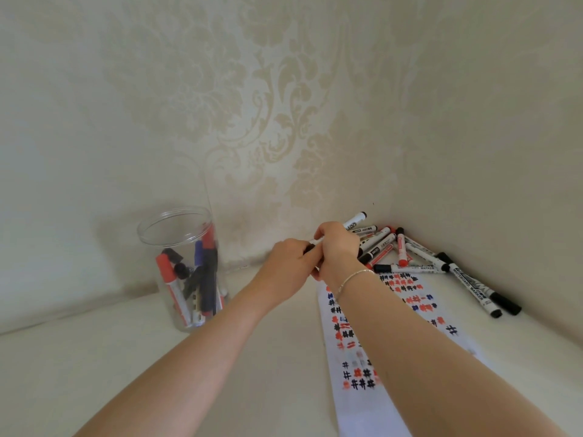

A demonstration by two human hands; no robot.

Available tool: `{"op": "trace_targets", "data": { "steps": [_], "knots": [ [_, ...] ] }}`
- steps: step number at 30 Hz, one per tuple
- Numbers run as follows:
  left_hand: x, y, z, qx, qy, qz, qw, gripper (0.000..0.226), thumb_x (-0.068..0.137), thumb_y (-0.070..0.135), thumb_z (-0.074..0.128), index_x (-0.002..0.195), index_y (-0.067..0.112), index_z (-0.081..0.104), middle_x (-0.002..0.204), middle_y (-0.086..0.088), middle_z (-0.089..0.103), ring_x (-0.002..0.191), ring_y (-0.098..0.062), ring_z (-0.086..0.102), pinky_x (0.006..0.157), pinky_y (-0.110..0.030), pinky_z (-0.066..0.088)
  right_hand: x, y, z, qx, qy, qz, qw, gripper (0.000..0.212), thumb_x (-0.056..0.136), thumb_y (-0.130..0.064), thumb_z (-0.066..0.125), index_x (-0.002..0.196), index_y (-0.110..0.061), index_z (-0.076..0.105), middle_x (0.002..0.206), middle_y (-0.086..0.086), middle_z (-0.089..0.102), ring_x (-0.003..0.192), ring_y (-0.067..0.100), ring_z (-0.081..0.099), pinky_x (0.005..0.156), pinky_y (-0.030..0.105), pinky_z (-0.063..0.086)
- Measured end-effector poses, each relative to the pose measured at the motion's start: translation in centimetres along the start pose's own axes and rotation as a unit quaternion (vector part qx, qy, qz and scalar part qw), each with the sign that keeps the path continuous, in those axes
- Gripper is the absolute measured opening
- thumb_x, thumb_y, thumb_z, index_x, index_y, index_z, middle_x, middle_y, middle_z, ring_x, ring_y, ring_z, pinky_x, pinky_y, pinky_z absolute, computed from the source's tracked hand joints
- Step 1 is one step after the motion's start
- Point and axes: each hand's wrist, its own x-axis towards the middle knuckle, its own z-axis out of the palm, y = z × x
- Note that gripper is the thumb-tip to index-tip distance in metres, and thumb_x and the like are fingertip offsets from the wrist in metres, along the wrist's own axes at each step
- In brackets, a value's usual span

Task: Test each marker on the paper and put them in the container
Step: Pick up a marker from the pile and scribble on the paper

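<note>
Both my hands meet above the far end of the paper (356, 402), a long white strip covered with red, black and blue hash marks. My right hand (337, 247) wraps the white barrel of a black-capped marker (355, 221), whose far end sticks out toward the wall. My left hand (288, 263) pinches the marker's near black end. A clear plastic jar (183, 266) stands upright to the left with several red, blue and black markers inside. A pile of markers (407, 253) lies in the wall corner to the right.
The surface is a cream tabletop (126, 357) set into a corner of patterned wallpaper. Two black markers (482, 293) lie along the right wall, apart from the pile. A thin bracelet sits on my right wrist.
</note>
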Motion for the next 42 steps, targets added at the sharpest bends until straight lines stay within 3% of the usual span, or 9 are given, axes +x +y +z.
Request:
{"op": "trace_targets", "data": {
  "steps": [3, 5, 7, 10, 12, 17, 23, 32, 42],
  "knots": [
    [-0.3, -0.3, 0.5, 0.072, -0.005, 0.02, 0.997, 0.044, 0.096, 0.039, 0.045, 0.062, 0.017, 0.062, 0.065, 0.003, 0.069, 0.044, -0.007, 0.045, 0.046, -0.018, 0.034, 0.6, -0.1, -0.9, -0.013, 0.03, -0.01, 0.999, 0.008, 0.075, 0.001, 0.048, 0.074, -0.006, 0.044, 0.065, 0.008, 0.047, 0.051, 0.02, 0.045, 0.042, 0.022, 0.036],
    [-0.5, -0.7, 0.6, 0.103, -0.022, 0.05, 0.993, 0.033, 0.096, 0.044, 0.047, 0.07, 0.028, 0.059, 0.074, 0.003, 0.069, 0.052, 0.002, 0.055, 0.052, -0.018, 0.038, 1.4, -0.5, -1.8, -0.024, 0.051, -0.02, 0.998, 0.006, 0.077, 0.001, 0.048, 0.077, -0.005, 0.047, 0.066, 0.008, 0.049, 0.051, 0.019, 0.047, 0.045, 0.025, 0.037],
    [-0.7, -0.9, 0.5, 0.121, -0.048, 0.062, 0.99, 0.03, 0.092, 0.052, 0.049, 0.073, 0.03, 0.057, 0.074, 0.003, 0.067, 0.066, -0.004, 0.064, 0.059, -0.025, 0.046, 2.0, -0.9, -2.8, -0.028, 0.056, -0.025, 0.998, 0.005, 0.078, -0.001, 0.047, 0.079, -0.006, 0.047, 0.063, 0.008, 0.049, 0.047, 0.018, 0.046, 0.044, 0.025, 0.039],
    [-0.5, -2.1, 0.4, 0.147, -0.055, 0.045, 0.987, 0.069, 0.079, 0.073, 0.037, 0.091, 0.01, 0.063, 0.082, -0.006, 0.068, 0.067, -0.015, 0.067, 0.069, -0.036, 0.053, 2.6, -1.0, -4.6, -0.02, 0.062, -0.036, 0.997, 0.008, 0.08, -0.006, 0.052, 0.084, -0.01, 0.047, 0.06, 0.004, 0.045, 0.041, 0.014, 0.039, 0.037, 0.02, 0.033],
    [-0.5, -3.3, 1.0, 0.172, -0.051, 0.023, 0.984, 0.074, 0.08, 0.075, 0.031, 0.086, 0.007, 0.057, 0.077, -0.008, 0.065, 0.064, -0.021, 0.062, 0.063, -0.037, 0.049, 2.6, -0.8, -6.1, -0.011, 0.06, -0.053, 0.997, 0.013, 0.083, -0.011, 0.059, 0.086, -0.013, 0.046, 0.061, 0.002, 0.044, 0.04, 0.011, 0.036, 0.034, 0.018, 0.031],
    [-1.3, -4.9, 3.5, 0.185, -0.066, -0.006, 0.98, 0.041, 0.097, 0.049, 0.041, 0.07, 0.018, 0.042, 0.067, 0.001, 0.047, 0.059, -0.013, 0.042, 0.055, -0.028, 0.032, 0.2, 0.8, -10.2, -0.095, 0.014, -0.087, 0.992, 0.031, 0.084, -0.033, 0.069, 0.093, -0.012, 0.047, 0.062, 0.007, 0.051, 0.036, 0.011, 0.04, 0.036, 0.019, 0.036],
    [-1.6, -5.6, 6.1, 0.2, -0.035, 0.008, 0.979, 0.041, 0.095, 0.049, 0.047, 0.066, 0.02, 0.038, 0.062, 0.004, 0.044, 0.054, -0.011, 0.039, 0.05, -0.026, 0.026, -4.3, 3.5, -13.7, -0.185, -0.07, -0.111, 0.974, 0.017, 0.082, -0.008, 0.071, 0.077, -0.002, 0.056, 0.056, 0.013, 0.062, 0.039, 0.02, 0.055, 0.045, 0.029, 0.053],
    [-1.6, -6.3, 6.7, 0.286, -0.015, 0.045, 0.957, 0.04, 0.094, 0.052, 0.046, 0.068, 0.022, 0.038, 0.065, 0.005, 0.046, 0.056, -0.009, 0.042, 0.05, -0.025, 0.027, -5.6, 5.0, -16.7, -0.271, -0.011, -0.156, 0.95, 0.028, 0.08, 0.001, 0.06, 0.061, -0.009, 0.042, 0.05, 0.008, 0.044, 0.034, 0.015, 0.039, 0.035, 0.018, 0.035],
    [-1.4, -6.8, 7.0, 0.299, -0.011, 0.05, 0.953, 0.041, 0.094, 0.053, 0.044, 0.068, 0.023, 0.037, 0.067, 0.004, 0.046, 0.057, -0.01, 0.042, 0.051, -0.027, 0.028, -5.1, 5.7, -16.7, -0.311, -0.005, -0.189, 0.931, 0.029, 0.079, 0.001, 0.06, 0.06, -0.008, 0.04, 0.055, 0.011, 0.044, 0.039, 0.017, 0.039, 0.035, 0.017, 0.035]
  ]
}}
